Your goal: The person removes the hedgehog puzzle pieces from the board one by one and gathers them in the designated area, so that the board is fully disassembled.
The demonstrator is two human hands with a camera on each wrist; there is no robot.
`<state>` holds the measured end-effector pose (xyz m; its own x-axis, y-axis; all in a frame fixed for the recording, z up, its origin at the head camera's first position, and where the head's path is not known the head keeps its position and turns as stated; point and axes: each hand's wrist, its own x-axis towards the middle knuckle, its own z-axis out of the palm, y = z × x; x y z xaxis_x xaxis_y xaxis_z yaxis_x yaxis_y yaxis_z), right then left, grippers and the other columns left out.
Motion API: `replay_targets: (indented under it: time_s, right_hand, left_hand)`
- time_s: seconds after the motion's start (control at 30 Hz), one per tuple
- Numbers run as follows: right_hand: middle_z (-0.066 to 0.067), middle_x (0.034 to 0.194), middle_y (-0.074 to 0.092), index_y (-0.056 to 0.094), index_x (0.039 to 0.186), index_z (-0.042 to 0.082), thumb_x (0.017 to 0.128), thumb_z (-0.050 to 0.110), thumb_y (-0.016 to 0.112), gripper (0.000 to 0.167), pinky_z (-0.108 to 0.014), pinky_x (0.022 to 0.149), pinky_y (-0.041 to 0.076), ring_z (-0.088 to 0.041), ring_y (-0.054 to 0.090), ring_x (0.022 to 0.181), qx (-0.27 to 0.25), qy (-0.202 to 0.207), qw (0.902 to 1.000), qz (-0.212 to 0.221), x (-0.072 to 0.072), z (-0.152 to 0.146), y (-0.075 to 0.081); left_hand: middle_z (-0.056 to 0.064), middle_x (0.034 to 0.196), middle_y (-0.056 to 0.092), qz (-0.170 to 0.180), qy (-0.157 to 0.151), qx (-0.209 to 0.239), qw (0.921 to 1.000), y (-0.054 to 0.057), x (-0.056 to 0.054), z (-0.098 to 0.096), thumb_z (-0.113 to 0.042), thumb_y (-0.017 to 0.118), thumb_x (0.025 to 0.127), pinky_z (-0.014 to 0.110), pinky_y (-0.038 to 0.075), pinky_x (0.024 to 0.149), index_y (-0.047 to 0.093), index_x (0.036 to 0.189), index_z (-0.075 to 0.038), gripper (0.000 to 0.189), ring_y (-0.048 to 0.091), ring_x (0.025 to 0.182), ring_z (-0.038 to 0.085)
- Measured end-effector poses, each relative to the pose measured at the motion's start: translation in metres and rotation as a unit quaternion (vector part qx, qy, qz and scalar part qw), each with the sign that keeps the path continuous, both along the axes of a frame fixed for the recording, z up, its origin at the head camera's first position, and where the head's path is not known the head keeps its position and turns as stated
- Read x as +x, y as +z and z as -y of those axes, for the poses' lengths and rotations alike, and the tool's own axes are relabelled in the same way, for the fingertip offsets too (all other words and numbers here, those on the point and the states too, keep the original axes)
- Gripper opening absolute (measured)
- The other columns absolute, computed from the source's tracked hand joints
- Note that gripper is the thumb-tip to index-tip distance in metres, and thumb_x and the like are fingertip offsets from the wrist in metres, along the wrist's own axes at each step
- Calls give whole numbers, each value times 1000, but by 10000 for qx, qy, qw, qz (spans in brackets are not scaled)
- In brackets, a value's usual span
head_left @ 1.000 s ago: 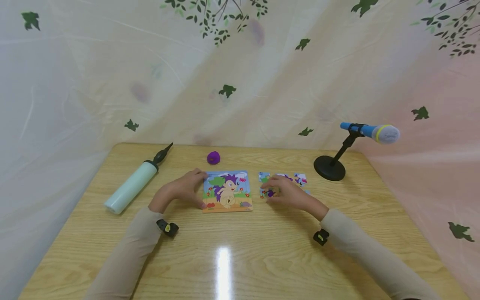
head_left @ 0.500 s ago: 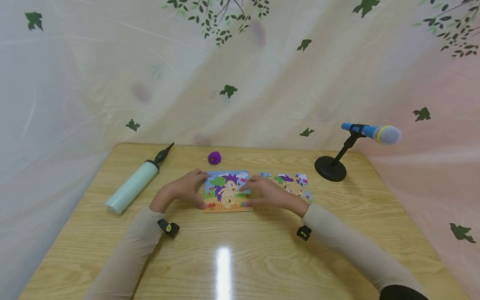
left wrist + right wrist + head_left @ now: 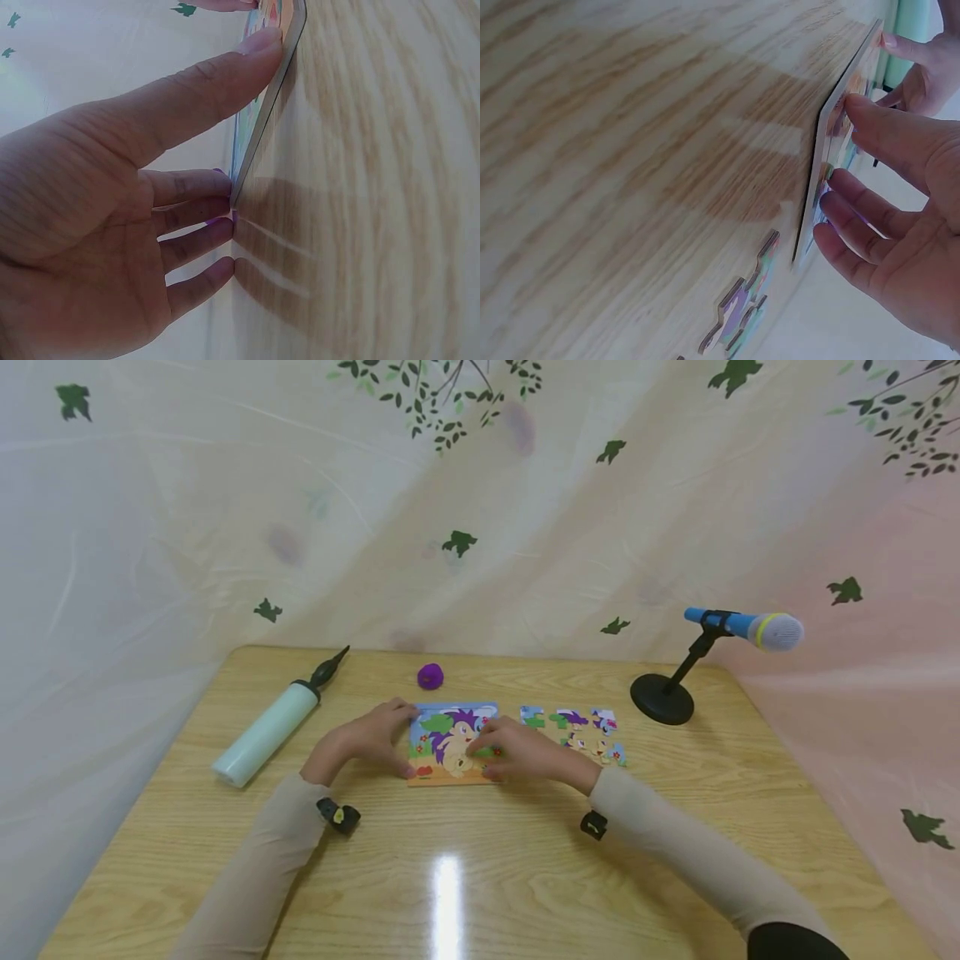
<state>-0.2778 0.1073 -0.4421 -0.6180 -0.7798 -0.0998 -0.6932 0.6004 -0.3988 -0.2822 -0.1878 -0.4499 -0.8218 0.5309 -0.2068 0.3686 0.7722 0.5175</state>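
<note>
A puzzle board [image 3: 442, 777] with a purple-haired hedgehog picture lies flat on the table. My left hand [image 3: 365, 739] stays at its left side, thumb on the near left corner. In the left wrist view, the left fingers [image 3: 195, 184] extend along the board's edge, fingertips down by the tabletop. Over the right part of the board is my right hand [image 3: 528, 752]. Its thumb [image 3: 885, 139] and gently bent fingers [image 3: 855, 225] are spread apart, tips at the board's face. Several loose puzzle pieces [image 3: 573, 717] lie right of the board, some partly behind the right hand.
A pale green hand pump [image 3: 266, 735] lies at the left. Behind the board sits a small purple lump [image 3: 431, 677]. A blue toy microphone [image 3: 738, 625] stands on a black stand [image 3: 662, 699] at the back right. A printed curtain [image 3: 525, 568] hangs behind the table [image 3: 375, 877].
My right hand has moved left from the loose puzzle pieces onto the right part of the board, then slightly further inward. The left hand has kept its place on the board's left side.
</note>
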Motion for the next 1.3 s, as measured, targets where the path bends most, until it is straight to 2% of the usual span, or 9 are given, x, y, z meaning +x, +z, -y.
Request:
replay_targets:
  time_s: [0.3, 0.83, 1.3]
  right_hand:
    - [-6, 110, 63, 75, 123, 11, 91, 14, 76, 31, -22, 78, 47, -16, 52, 98, -4, 238, 9996, 137, -3, 4, 3]
    - [-9, 108, 63, 75, 121, 8, 91, 11, 76, 30, -20, 78, 48, -19, 54, 96, 70, 526, 9985, 136, -8, 10, 8]
    - [-6, 106, 60, 75, 121, 8, 90, 12, 78, 32, -20, 75, 47, -18, 52, 94, 210, 440, 9983, 324, -12, 13, 10]
  left_hand:
    - [23, 153, 38, 71, 52, 58, 9999, 0, 0, 0, -39, 89, 76, 61, 32, 122, 36, 155, 0, 103, 35, 146, 44]
    - [23, 155, 37, 202, 162, 122, 9996, 2, 2, 1, -37, 89, 77, 62, 31, 122, 37, 156, -1, 100, 33, 147, 44]
    - [24, 155, 37, 150, 107, 79, 9998, 1, 1, 0, -36, 89, 76, 61, 31, 123, 36, 155, -1, 102, 34, 146, 44]
